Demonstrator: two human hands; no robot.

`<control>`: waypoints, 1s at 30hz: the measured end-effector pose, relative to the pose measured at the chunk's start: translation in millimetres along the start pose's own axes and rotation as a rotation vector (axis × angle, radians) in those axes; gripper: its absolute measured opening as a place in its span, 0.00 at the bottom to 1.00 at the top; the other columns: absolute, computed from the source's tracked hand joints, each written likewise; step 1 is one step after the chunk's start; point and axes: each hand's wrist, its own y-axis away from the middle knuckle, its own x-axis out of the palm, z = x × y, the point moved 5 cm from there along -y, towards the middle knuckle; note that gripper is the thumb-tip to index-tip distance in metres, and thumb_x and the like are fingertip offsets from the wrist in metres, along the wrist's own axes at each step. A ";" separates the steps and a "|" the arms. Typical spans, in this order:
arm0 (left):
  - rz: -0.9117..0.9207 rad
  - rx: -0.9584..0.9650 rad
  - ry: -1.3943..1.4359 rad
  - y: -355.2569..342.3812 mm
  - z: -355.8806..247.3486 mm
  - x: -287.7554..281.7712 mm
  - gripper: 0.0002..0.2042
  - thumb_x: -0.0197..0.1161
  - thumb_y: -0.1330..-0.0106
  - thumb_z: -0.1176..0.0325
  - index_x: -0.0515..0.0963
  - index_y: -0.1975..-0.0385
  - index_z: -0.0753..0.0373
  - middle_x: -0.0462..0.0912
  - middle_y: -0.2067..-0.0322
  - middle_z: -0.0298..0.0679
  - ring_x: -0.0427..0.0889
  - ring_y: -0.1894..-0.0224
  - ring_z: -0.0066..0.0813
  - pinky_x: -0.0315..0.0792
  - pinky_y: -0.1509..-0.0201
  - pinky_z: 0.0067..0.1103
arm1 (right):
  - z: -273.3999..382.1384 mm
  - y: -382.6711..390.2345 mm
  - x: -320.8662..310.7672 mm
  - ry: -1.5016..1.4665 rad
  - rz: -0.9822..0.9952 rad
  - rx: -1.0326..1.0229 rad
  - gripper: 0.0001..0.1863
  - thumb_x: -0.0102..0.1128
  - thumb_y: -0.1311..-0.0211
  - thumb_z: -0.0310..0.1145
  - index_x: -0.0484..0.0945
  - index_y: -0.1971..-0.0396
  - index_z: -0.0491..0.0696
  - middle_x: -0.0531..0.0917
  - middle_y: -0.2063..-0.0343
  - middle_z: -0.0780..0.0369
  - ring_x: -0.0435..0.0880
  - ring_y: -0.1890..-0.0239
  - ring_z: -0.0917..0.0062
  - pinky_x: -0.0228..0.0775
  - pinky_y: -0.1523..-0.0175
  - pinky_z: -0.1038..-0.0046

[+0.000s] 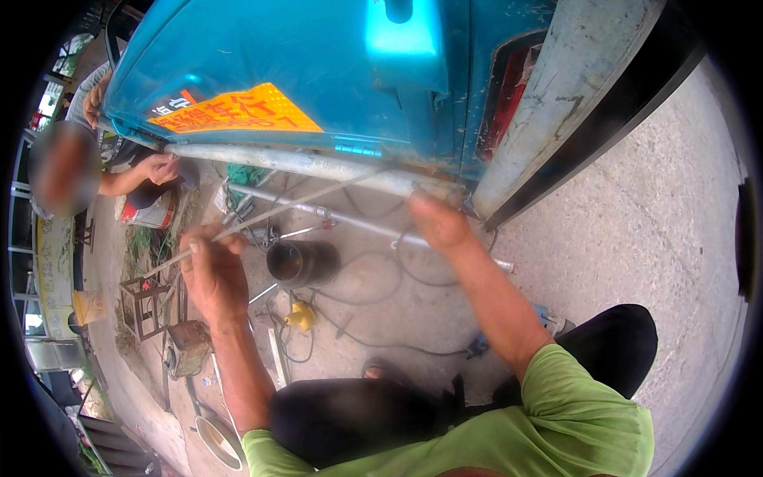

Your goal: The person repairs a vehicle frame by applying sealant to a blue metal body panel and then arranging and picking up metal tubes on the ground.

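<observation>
My left hand (211, 274) is closed round a long thin grey rod (306, 199), which slants up to the right beneath a blue vehicle panel (318, 71). A pale, scuffed pipe (294, 161) runs along that panel's lower edge. My right hand (439, 222) is at the pipe's right end, its fingertips against or just in front of it; motion blur hides whether they grip. At the far left, a co-worker's hand (159, 168) is close to the pipe's left end.
A broad grey post (560, 95) stands right of the panel. Below lie a dark cylinder (306, 262), a thinner metal tube (334, 215), a yellow plug-like piece (300, 316) and looping cables. At left are a rusty metal frame (143, 306) and a white basin (218, 444).
</observation>
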 end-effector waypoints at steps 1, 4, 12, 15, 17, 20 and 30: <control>0.011 -0.004 -0.003 0.0 0.0 -0.5 0.13 0.57 0.25 0.58 0.75 0.57 0.64 0.80 0.65 0.41 0.75 0.68 0.28 0.70 0.53 0.31 | 0.1 0.3 0.2 -0.004 -0.007 -0.001 0.30 0.66 0.42 0.31 0.72 0.39 0.43 0.77 0.42 0.60 0.72 0.39 0.73 0.59 0.32 0.69; 0.036 -0.013 -0.006 -0.1 0.5 0.0 0.13 0.56 0.25 0.58 0.75 0.57 0.64 0.80 0.64 0.40 0.76 0.67 0.28 0.70 0.53 0.30 | 1.4 0.3 1.8 -0.005 -0.010 -0.007 0.30 0.66 0.43 0.30 0.72 0.39 0.43 0.77 0.42 0.61 0.72 0.39 0.73 0.59 0.33 0.69; -0.037 -0.021 0.063 2.5 0.3 -4.9 0.11 0.56 0.24 0.59 0.75 0.57 0.61 0.79 0.61 0.38 0.75 0.68 0.27 0.69 0.54 0.30 | 0.3 -0.1 -1.3 -0.013 -0.020 -0.024 0.30 0.66 0.42 0.30 0.72 0.39 0.43 0.77 0.42 0.60 0.72 0.38 0.73 0.59 0.32 0.69; -0.029 -0.028 0.068 3.6 -3.2 -6.9 0.11 0.56 0.24 0.58 0.75 0.57 0.60 0.78 0.63 0.37 0.73 0.68 0.26 0.68 0.53 0.29 | 3.1 -1.7 2.7 -0.021 -0.009 -0.043 0.30 0.66 0.42 0.30 0.72 0.39 0.43 0.77 0.42 0.60 0.72 0.38 0.72 0.59 0.32 0.68; -0.033 -0.032 0.158 7.6 -7.3 -28.3 0.11 0.56 0.24 0.58 0.75 0.58 0.60 0.77 0.64 0.36 0.72 0.68 0.26 0.67 0.54 0.28 | 3.2 -2.1 4.5 -0.024 0.001 -0.044 0.30 0.66 0.43 0.30 0.72 0.39 0.43 0.77 0.42 0.60 0.72 0.38 0.72 0.58 0.32 0.68; -0.049 -0.030 0.252 28.2 -21.5 -55.1 0.11 0.58 0.26 0.58 0.75 0.56 0.60 0.77 0.63 0.34 0.72 0.65 0.26 0.65 0.55 0.25 | -0.4 -1.3 -0.2 0.005 -0.016 -0.038 0.29 0.66 0.43 0.30 0.72 0.39 0.43 0.77 0.42 0.59 0.72 0.38 0.71 0.58 0.32 0.68; -0.560 -0.068 -0.734 106.7 -35.2 -185.4 0.18 0.56 0.25 0.58 0.77 0.56 0.71 0.83 0.68 0.43 0.80 0.67 0.27 0.73 0.56 0.24 | 6.4 -2.9 6.6 -0.036 0.059 -0.084 0.28 0.60 0.41 0.27 0.70 0.38 0.43 0.77 0.43 0.59 0.72 0.37 0.71 0.56 0.31 0.67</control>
